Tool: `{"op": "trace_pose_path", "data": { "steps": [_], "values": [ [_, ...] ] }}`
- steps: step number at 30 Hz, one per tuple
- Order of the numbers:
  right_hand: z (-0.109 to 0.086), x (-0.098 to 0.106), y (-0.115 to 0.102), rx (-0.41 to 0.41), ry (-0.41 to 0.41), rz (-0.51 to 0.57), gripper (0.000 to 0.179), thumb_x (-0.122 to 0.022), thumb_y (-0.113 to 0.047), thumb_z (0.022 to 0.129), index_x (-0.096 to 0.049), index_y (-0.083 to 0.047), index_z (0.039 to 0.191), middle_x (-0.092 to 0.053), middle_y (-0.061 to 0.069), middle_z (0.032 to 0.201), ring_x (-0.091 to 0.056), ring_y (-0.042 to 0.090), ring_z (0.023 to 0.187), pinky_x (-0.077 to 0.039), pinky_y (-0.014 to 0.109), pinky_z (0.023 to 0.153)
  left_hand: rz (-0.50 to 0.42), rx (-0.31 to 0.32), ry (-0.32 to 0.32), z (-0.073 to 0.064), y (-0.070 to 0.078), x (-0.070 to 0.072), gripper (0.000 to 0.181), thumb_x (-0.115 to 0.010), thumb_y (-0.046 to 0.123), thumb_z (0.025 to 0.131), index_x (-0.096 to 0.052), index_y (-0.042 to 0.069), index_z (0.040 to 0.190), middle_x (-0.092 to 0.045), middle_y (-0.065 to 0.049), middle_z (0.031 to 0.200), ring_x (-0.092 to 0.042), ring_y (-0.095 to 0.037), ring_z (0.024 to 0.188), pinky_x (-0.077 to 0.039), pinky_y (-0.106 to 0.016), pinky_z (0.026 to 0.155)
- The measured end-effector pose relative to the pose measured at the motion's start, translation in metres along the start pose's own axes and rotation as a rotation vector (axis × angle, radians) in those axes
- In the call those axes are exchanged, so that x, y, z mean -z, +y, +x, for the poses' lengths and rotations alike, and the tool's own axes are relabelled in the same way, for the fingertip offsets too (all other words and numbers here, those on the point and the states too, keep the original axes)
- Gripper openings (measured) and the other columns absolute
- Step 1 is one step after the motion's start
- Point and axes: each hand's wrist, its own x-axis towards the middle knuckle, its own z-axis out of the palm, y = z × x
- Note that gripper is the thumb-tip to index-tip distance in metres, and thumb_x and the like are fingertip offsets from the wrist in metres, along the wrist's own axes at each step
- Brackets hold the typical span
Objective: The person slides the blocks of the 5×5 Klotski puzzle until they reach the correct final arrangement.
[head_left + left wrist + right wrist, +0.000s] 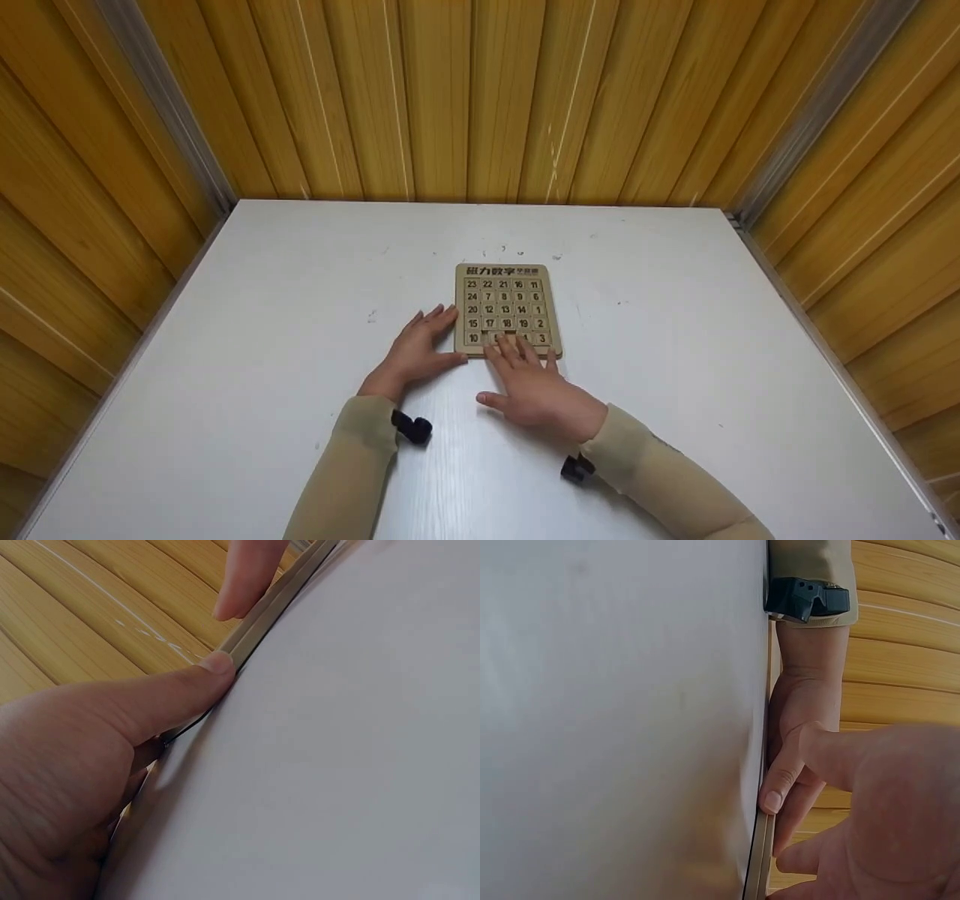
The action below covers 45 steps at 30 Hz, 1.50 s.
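Observation:
A wooden number sliding puzzle (pixel 502 271) lies flat on the white table, its numbered tiles (pixel 505 309) facing up. My left hand (pixel 417 351) holds its near left corner, the thumb against the near edge and the fingers along the left side. Across the bottom row reach the extended fingers of my right hand (pixel 541 394), pressing on tiles there and partly hiding them. Dark gaps show above that row near the fingertips. In the left wrist view, the left thumb (pixel 180 694) touches the puzzle's edge. The right wrist view shows that edge (pixel 761 859) beneath the left thumb.
The white table (pixel 300 262) surrounds the puzzle and carries small dark marks beyond it. Yellow wood-grain panels (pixel 435 97) stand at the back and on both sides, with grey metal posts (pixel 165 105) in the corners. Each sleeve bears a small black device (pixel 412 427).

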Motion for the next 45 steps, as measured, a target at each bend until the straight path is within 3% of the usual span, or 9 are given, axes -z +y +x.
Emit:
{"op": "trace_pose_path", "data": {
  "steps": [16, 30, 45],
  "values": [
    [-0.004, 0.001, 0.007, -0.031, 0.016, -0.007, 0.087, -0.049, -0.063, 0.101, -0.012, -0.020, 0.167, 0.001, 0.007, 0.175, 0.006, 0.038, 0.162, 0.005, 0.074, 0.125, -0.014, 0.009, -0.007, -0.002, -0.002, 0.001, 0.090, -0.084, 0.036, 0.083, -0.039, 0.014, 0.158, -0.037, -0.003, 0.166, -0.025, -0.026, 0.160, -0.010, -0.050, 0.134],
    [0.017, 0.004, -0.014, -0.029, 0.018, -0.008, 0.086, -0.045, -0.065, 0.101, -0.011, -0.021, 0.167, 0.007, 0.010, 0.175, 0.006, 0.041, 0.161, 0.005, 0.072, 0.126, 0.017, 0.000, 0.003, 0.002, -0.003, -0.001, 0.088, -0.083, 0.037, 0.084, -0.041, 0.014, 0.157, -0.040, -0.004, 0.165, -0.028, -0.026, 0.158, -0.013, -0.048, 0.134],
    [0.019, 0.003, -0.008, -0.038, 0.006, -0.013, 0.084, -0.046, -0.064, 0.101, -0.009, -0.027, 0.167, 0.008, 0.011, 0.174, 0.005, 0.041, 0.161, 0.003, 0.074, 0.125, 0.024, -0.021, -0.002, 0.001, -0.003, 0.000, 0.090, -0.084, 0.038, 0.083, -0.040, 0.013, 0.158, -0.039, -0.005, 0.165, -0.028, -0.027, 0.158, -0.013, -0.049, 0.134]
  ]
}}
